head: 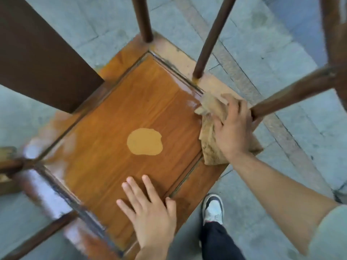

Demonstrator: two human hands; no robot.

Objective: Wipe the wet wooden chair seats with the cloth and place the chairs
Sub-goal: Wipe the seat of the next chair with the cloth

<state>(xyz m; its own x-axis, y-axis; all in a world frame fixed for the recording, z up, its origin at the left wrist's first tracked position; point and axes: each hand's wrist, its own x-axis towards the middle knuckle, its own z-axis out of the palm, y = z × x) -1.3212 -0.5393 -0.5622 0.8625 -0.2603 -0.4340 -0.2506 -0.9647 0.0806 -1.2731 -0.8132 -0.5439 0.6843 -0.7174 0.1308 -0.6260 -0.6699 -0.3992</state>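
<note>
A wooden chair seat [116, 117] fills the middle of the head view, orange-brown with a pale round patch [144, 141] near its centre. Wet shine shows along its far right edge and left rim. My right hand [232, 128] presses a crumpled tan cloth [210, 136] flat onto the seat's right edge, fingers spread. My left hand [148, 212] rests flat on the near part of the seat with straight fingers and holds nothing.
Dark brown wooden rails and spindles [212, 38] of the chair rise around the seat, one arm rail [293, 94] crossing just beyond my right hand. A dark slat [37, 53] stands at the left. Grey paved floor [262, 44] surrounds; my shoe [214, 209] is below the seat.
</note>
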